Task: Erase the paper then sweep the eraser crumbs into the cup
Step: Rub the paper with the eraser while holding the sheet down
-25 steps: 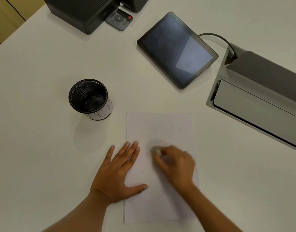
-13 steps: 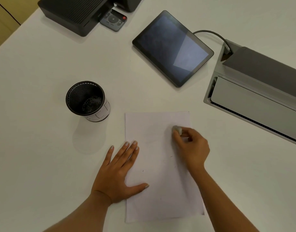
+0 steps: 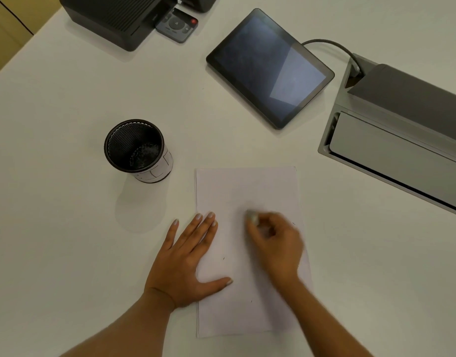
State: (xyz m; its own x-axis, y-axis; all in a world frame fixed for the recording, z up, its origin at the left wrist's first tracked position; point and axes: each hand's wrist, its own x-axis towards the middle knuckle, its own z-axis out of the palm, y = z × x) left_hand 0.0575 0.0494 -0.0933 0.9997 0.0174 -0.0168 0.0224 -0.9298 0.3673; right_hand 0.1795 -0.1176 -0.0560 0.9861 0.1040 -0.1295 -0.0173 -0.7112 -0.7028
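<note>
A white sheet of paper [image 3: 245, 191] lies on the white table in front of me. My left hand [image 3: 188, 261] rests flat on the sheet's left edge, fingers straight and spread. My right hand [image 3: 275, 243], blurred by motion, pinches a small grey eraser [image 3: 252, 217] against the middle of the paper. A few dark crumbs [image 3: 223, 258] dot the sheet. The black mesh cup [image 3: 134, 148] stands upright to the upper left of the paper, with pale bits at its bottom.
A dark tablet [image 3: 270, 68] with a cable lies beyond the paper. A grey cable box [image 3: 402, 140] is set into the table at right. A black device [image 3: 113, 16] and a small remote [image 3: 176, 25] sit at the far left edge.
My right hand swung with the eraser from the middle of the sheet up toward its top right, then back down left to the middle. My left hand stayed put.
</note>
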